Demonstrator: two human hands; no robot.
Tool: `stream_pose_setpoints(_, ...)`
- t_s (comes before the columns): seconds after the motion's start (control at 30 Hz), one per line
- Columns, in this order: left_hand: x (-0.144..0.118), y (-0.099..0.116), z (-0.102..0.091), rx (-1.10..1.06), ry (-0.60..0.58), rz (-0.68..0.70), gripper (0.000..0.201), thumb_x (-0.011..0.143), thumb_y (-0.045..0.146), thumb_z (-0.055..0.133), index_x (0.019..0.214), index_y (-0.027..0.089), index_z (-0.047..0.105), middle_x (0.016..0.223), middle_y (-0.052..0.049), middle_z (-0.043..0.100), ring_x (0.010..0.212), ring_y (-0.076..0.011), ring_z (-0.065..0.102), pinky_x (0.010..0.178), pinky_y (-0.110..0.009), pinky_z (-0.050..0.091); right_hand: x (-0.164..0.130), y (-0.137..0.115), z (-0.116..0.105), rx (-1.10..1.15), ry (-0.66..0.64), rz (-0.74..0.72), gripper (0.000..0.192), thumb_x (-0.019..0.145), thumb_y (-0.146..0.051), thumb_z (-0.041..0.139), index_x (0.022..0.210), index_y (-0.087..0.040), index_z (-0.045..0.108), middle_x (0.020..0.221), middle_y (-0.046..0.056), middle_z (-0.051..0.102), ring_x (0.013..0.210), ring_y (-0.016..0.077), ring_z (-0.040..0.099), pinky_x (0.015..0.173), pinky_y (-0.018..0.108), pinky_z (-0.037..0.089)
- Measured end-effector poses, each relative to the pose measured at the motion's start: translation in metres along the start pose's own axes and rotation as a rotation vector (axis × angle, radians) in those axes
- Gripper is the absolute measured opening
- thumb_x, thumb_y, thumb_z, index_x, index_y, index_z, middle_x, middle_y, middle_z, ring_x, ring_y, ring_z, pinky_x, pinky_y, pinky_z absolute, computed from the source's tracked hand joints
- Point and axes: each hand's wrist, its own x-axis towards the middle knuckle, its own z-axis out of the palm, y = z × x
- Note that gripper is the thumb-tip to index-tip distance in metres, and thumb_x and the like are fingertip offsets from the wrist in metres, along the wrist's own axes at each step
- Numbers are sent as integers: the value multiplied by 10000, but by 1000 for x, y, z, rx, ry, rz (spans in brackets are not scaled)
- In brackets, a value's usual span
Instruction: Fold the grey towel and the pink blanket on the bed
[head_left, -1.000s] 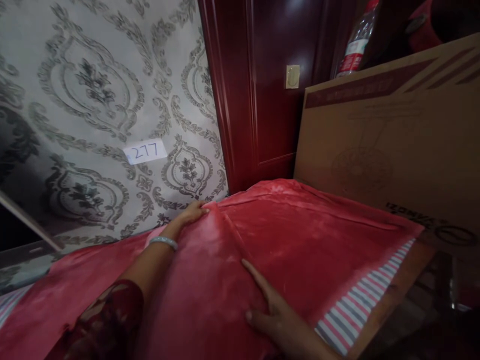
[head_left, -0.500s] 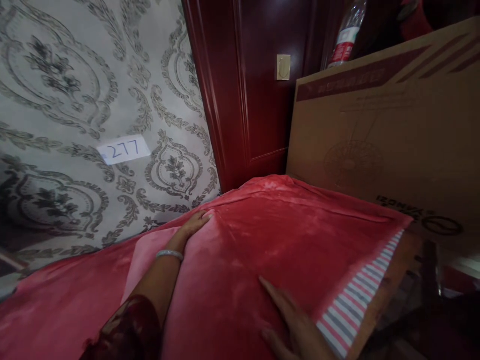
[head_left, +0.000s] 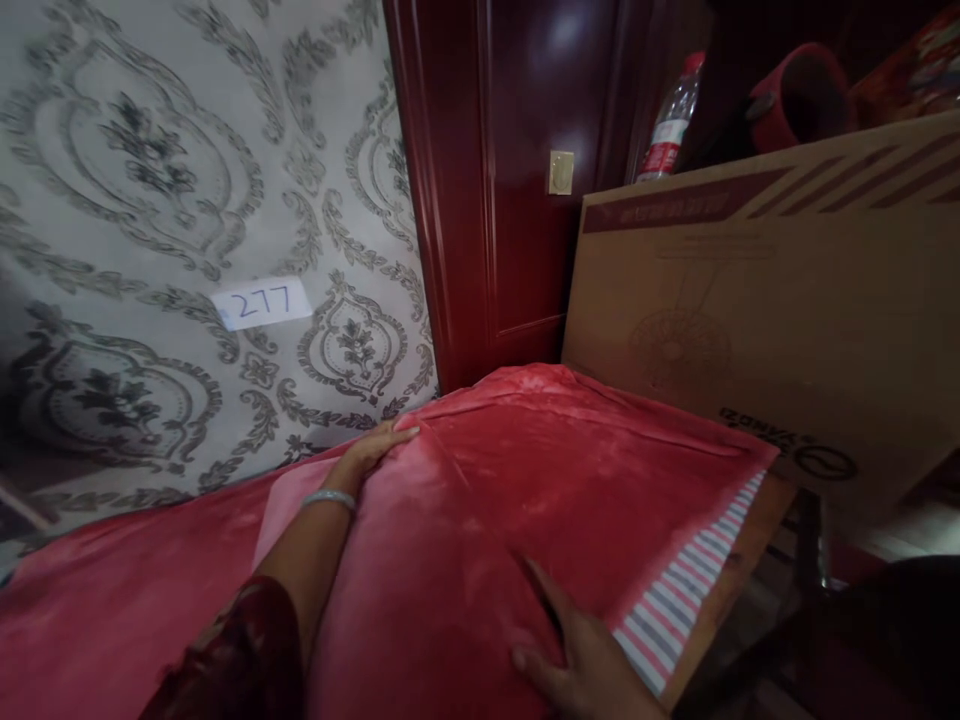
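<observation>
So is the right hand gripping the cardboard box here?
No, the right hand lies flat on the red blanket, apart from the cardboard box.

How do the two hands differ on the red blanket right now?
The left hand lies far out at the blanket's wall-side edge; the right hand rests near the striped sheet. The left wrist wears a bracelet; the right shows none. Both lie flat, fingers open, palms down.
</observation>
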Motion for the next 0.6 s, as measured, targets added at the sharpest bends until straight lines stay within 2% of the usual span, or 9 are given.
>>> stream_pose_setpoints(0.07, -12, 21, -9, 3, 40, 27, 652, 538, 670, 791, 912, 144, 700, 845, -99, 738, 784, -255, 675, 739, -367, 556, 0, -1, 2, 20, 1, -3, 984, 739, -589, 637, 1562, -154, 318, 1399, 169, 586, 1272, 340, 568, 1071, 480, 436)
stream_pose_setpoints(0.17, -39, 64, -34, 80, 167, 126, 593, 541, 644, 797, 852, 155, 672, 802, -48, 705, 756, -218, 641, 703, -320, 530, -1, -11, 4, 120, -22, -48, 981, 722, -630, 654, 1525, -132, 392, 1413, 174, 571, 1293, 358, 545, 1086, 498, 422)
stream_pose_setpoints(0.3, -102, 129, -71, 353, 358, 361, 570, 587, 656, 761, 854, 161, 672, 784, -15, 674, 828, -228, 631, 781, -323, 530, 1, -46, -8, 301, -132, -146, 786, 737, -638, 670, 1367, -173, 593, 1312, 134, 655, 1190, 359, 614, 1030, 503, 475)
stream_pose_setpoints(0.37, -144, 154, -86, 370, 476, 433, 583, 592, 662, 763, 865, 155, 676, 775, -17, 667, 831, -225, 629, 803, -328, 531, 3, -71, -24, 284, -138, -195, 699, 747, -592, 687, 1312, -183, 635, 1272, 127, 677, 1148, 355, 633, 1004, 509, 495)
stream_pose_setpoints(0.43, -187, 173, -97, 314, 621, 503, 596, 603, 652, 777, 895, 142, 677, 787, -19, 661, 799, -199, 617, 808, -333, 532, 3, -99, -47, 187, -61, -290, 646, 741, -547, 716, 1275, -188, 658, 1265, 124, 680, 1160, 352, 625, 1019, 506, 489)
stream_pose_setpoints(0.5, -229, 183, -106, 236, 771, 604, 614, 623, 632, 790, 935, 116, 672, 803, -17, 647, 753, -159, 592, 811, -338, 528, 1, -128, -73, 79, 33, -400, 611, 764, -513, 717, 1298, -224, 642, 1282, 103, 673, 1179, 341, 619, 1012, 501, 504)
stream_pose_setpoints(0.6, -278, 183, -116, 145, 935, 752, 647, 636, 602, 806, 987, 80, 656, 819, -14, 626, 724, -112, 556, 819, -342, 516, -1, -169, -108, -107, 153, -612, 577, 791, -504, 717, 1319, -289, 625, 1297, 65, 667, 1180, 331, 627, 983, 490, 533)
